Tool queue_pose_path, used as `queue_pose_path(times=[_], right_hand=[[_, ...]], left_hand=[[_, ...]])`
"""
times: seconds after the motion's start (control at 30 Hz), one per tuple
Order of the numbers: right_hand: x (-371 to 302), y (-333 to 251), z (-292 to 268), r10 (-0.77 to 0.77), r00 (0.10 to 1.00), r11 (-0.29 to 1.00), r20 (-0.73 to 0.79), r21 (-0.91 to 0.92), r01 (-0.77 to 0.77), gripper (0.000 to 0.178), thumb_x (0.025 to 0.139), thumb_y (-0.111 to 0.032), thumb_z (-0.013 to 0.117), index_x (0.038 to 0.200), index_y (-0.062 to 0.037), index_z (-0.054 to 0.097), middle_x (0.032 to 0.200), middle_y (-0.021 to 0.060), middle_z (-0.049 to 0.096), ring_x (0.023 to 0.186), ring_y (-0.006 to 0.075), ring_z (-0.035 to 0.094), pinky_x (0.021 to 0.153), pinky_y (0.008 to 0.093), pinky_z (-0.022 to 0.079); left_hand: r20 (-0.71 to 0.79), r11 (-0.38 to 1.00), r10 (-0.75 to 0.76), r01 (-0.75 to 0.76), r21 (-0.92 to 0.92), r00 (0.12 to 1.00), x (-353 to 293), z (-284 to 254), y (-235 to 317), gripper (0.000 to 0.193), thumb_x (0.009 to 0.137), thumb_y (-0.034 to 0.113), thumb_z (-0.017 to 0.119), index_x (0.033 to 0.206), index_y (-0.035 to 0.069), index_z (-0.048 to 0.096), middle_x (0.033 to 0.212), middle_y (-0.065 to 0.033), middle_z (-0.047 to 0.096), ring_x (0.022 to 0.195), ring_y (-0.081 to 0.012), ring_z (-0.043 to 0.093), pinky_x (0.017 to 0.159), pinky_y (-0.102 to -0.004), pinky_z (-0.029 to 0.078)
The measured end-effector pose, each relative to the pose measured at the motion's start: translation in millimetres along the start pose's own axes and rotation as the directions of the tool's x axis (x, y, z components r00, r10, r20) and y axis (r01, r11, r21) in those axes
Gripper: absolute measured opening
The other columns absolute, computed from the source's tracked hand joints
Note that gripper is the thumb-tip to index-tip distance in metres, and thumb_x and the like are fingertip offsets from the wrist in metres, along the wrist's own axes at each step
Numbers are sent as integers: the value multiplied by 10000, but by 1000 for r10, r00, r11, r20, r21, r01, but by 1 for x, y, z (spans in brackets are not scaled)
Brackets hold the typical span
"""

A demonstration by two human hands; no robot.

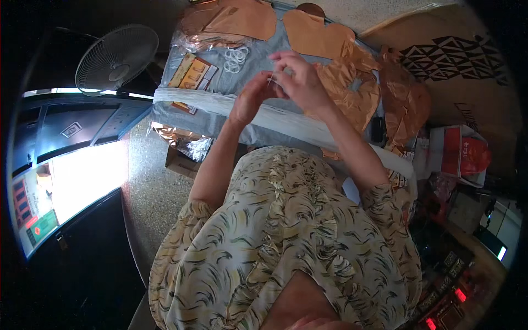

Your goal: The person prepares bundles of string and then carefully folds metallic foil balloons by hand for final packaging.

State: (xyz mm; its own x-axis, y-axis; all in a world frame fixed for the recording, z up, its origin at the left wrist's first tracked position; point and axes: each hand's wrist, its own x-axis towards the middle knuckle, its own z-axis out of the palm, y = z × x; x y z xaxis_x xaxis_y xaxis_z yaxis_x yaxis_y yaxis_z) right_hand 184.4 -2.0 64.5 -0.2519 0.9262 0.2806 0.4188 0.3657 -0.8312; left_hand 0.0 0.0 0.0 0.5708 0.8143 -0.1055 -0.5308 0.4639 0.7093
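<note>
Over the table, my left hand point(253, 98) is closed, its fingertips pinched together close to the other hand. My right hand point(302, 82) meets it from the right, with thumb and a finger brought together and other fingers curved above. A thin pale strand or edge shows between the fingertips, too small to name. Beyond the hands lies a small pile of white rings point(235, 59). Left of the rings is a printed orange and brown card point(192, 73), partly under a white cloth roll point(212, 101) along the table's near edge.
Brown paper sheets point(319, 37) and crumpled brown paper point(352, 88) cover the table's far and right parts. Clear plastic packets point(212, 42) lie at the far left. A dark phone-like object point(378, 130) rests at the right. A fan point(116, 60) and an open carton point(181, 159) stand left.
</note>
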Motion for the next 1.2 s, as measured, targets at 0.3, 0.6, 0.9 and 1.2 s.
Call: queue_pose_path(times=[0.3, 0.6, 0.9, 1.2], right_hand=[[-17, 21, -16, 577, 801, 540, 159, 661, -521, 194, 971, -97, 609, 1076, 50, 681, 1148, 83, 690, 986, 140, 663, 850, 312, 532], [-5, -23, -22, 97, 973, 959, 208, -282, -36, 247, 914, -147, 698, 1103, 11, 697, 899, 91, 725, 823, 160, 698, 767, 303, 544], [-17, 1, -35, 351, 825, 803, 442, 311, -508, 255, 993, -200, 630, 975, 44, 703, 834, 75, 711, 796, 153, 687, 739, 296, 551], [-24, -13, -16, 412, 906, 477, 99, 823, -307, 257, 1047, -198, 540, 1092, 12, 681, 1028, 90, 725, 1025, 197, 678, 941, 357, 512]], left_hand=[[-81, 689, 78, 5, 725, 994, -9, 15, 47, 166, 978, 207, 672, 1011, 46, 687, 808, 26, 638, 767, -55, 588, 670, -228, 452], [-56, 529, 69, 11, 848, 996, -3, 24, 49, 190, 949, 189, 694, 982, 2, 713, 824, 20, 672, 731, -22, 536, 627, -222, 437], [56, 540, 30, -63, 839, 998, -2, 24, 53, 209, 1002, 240, 638, 1008, 35, 679, 834, 31, 631, 747, -34, 527, 650, -224, 434], [125, 830, -116, 28, 557, 985, -1, 23, -11, 388, 1067, 414, 480, 1034, 56, 625, 943, -27, 661, 939, -128, 627, 842, -289, 475]])
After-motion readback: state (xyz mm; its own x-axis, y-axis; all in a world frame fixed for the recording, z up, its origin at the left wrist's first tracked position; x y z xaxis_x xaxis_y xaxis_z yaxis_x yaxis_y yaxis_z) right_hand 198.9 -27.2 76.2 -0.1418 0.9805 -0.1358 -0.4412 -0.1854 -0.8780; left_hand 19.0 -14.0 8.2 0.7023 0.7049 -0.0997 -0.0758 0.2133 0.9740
